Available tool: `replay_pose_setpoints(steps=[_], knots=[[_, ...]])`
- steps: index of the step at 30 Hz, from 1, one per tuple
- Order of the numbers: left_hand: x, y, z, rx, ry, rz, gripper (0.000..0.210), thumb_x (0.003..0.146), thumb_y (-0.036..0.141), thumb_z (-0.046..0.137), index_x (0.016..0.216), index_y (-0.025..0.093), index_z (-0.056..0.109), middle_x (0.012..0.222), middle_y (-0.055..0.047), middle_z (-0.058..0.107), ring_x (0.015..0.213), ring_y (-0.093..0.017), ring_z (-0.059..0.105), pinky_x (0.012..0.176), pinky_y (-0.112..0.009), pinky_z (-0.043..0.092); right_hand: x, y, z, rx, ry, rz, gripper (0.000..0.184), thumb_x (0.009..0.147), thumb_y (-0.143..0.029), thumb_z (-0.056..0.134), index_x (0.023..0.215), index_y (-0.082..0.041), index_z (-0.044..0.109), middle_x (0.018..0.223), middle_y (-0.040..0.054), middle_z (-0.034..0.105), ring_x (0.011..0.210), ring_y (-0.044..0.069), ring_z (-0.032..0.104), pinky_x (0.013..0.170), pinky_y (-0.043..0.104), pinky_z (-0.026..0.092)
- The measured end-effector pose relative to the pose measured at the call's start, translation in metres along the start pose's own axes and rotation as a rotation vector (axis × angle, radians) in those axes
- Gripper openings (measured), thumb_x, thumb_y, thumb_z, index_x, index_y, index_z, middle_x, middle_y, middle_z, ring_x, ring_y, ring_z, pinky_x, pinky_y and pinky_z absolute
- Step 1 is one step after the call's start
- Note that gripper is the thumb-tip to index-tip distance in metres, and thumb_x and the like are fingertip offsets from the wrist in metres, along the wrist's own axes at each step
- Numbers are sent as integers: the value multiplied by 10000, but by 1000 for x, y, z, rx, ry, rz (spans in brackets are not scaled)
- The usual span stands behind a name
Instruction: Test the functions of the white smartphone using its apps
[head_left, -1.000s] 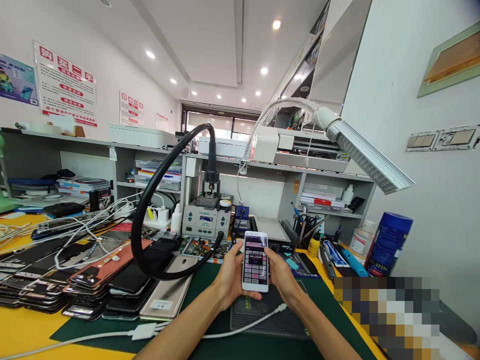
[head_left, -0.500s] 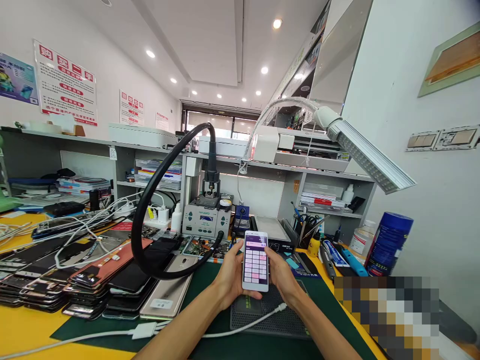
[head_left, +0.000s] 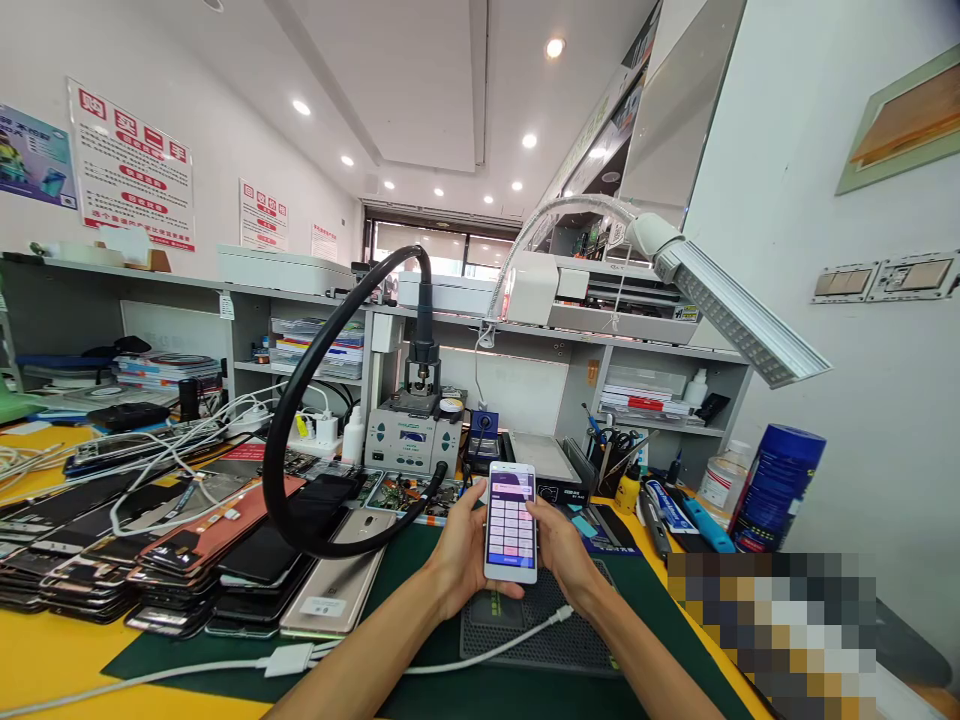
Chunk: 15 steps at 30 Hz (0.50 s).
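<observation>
A white smartphone (head_left: 511, 522) is held upright between my two hands, its screen lit with a grid of pale and pink boxes and a blue bar along the bottom. My left hand (head_left: 459, 552) is closed round the phone's left side, fingers behind it and a fingertip showing below its lower edge. On the right side, my right hand (head_left: 564, 545) also grips the phone, with the thumb over the upper right of the screen. Under the hands lies a dark textured pad (head_left: 540, 625), crossed by a white charging cable (head_left: 487, 657) whose plug is loose near my right wrist.
Stacks of phones and screens (head_left: 180, 560) fill the left, beside a gold phone (head_left: 337, 575). A black hose (head_left: 274, 430) arches from a hot air station (head_left: 412, 440). Right of the green mat (head_left: 660, 640) stand a blue can (head_left: 780, 490) and a clear bottle (head_left: 724, 480). A lamp (head_left: 750, 310) hangs above.
My right thumb has shifted slightly left over the screen. A blue bar now shows at the bottom of the display. The phone and both hands otherwise stay in place.
</observation>
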<state>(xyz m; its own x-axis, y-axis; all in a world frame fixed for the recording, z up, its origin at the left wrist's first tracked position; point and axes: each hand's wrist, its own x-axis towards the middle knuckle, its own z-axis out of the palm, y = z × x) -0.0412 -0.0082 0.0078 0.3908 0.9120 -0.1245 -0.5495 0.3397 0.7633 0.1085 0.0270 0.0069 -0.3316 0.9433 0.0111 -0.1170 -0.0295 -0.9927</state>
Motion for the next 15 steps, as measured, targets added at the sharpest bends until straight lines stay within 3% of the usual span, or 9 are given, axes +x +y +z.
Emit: replay_pose_setpoints(steps=[8,15], knots=[[0,0,-2,19,-7,15,660,838,710,433,1172,168,607,952,-134,662,756,-282,680,516,-393,575,-3,-3,1,-26,-37,-14,474,824,-423,545,1241,-206,602,1062,97,714,991,307,634,729,389,506],[2,-1,-4,-9,-31,0,686,832,717,432,1208,164,589,930,-131,657,742,-283,682,518,-415,577,-8,-14,-7,-11,-187,19,545,719,-203,549,1262,-215,587,1081,81,718,985,279,638,812,415,507]])
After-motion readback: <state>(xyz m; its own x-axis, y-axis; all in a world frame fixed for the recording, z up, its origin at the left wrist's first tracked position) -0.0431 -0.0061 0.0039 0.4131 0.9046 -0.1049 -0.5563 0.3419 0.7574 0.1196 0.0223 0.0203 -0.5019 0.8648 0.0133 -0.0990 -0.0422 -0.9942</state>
